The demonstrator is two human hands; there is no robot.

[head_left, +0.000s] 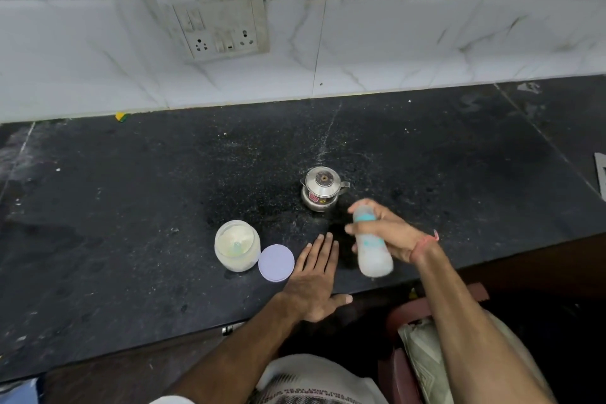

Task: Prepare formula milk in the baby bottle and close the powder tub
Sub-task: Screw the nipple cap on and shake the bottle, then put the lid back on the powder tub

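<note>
Knees: a person's lap in patterned cloth (314, 384) sits closest, below the counter edge.
Counter: the dark stone counter (131, 207) carries everything, from the metal pot (323, 193) at the back to the tub in front.
Left hand: the left hand (314, 275) lies flat, fingers straight, on the counter just right of the lid, holding nothing.
Right hand: the right hand (390, 233) grips the bottle, fingers wrapped around its middle.
Bottle: the bottle (372, 244) is tilted, teal collar up, blurred, apparently mid-shake; a firm grip and a tight collar should stop leaks.
Tub: the powder tub (236, 245) stands open, a scoop inside.
Lid: the lilac lid (276, 262) lies just beside the tub, not yet on.
</note>
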